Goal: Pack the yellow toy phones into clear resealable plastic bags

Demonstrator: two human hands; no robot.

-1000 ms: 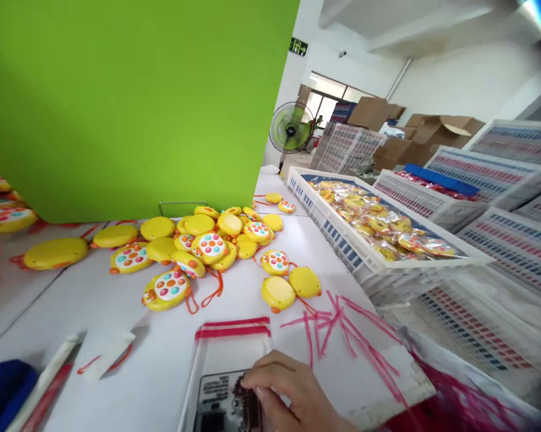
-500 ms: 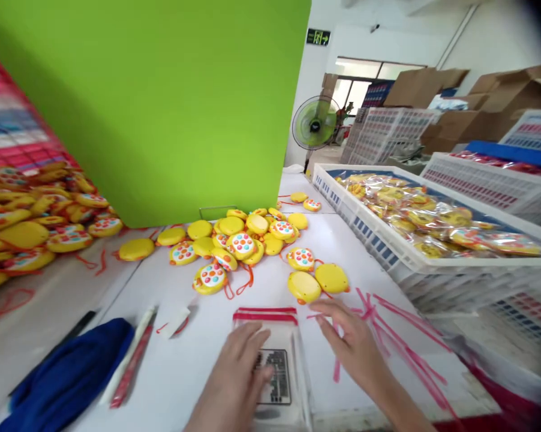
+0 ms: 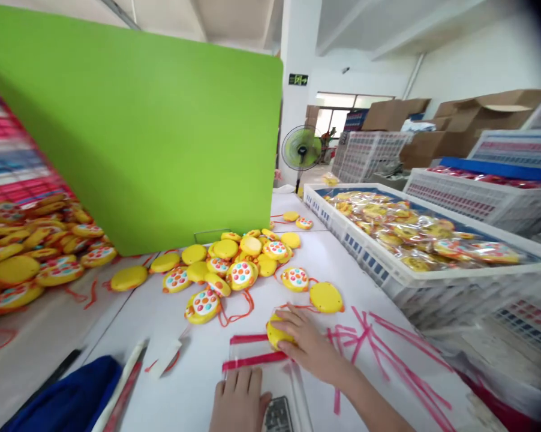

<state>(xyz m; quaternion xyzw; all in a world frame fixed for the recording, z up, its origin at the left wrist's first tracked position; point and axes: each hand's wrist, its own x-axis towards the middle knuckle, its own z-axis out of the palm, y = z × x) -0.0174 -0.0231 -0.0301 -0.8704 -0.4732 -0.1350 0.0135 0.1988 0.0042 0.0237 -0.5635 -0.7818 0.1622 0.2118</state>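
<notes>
I curl my right hand snugly around a smooth, round yellow toy, left hand flat on a clear bag.

A factory-like packing workshop.
Loose yellow, rounded toys with coloured dots lie heaped on a white surface, and a white, slatted plastic crate beside it is filled with similar toys in clear bags. More white plastic crates and brown cardboard boxes stack up to the right, while a round-caged standing fan, a green-and-black exit sign and a white beamed ceiling suit a plain working hall.
</notes>
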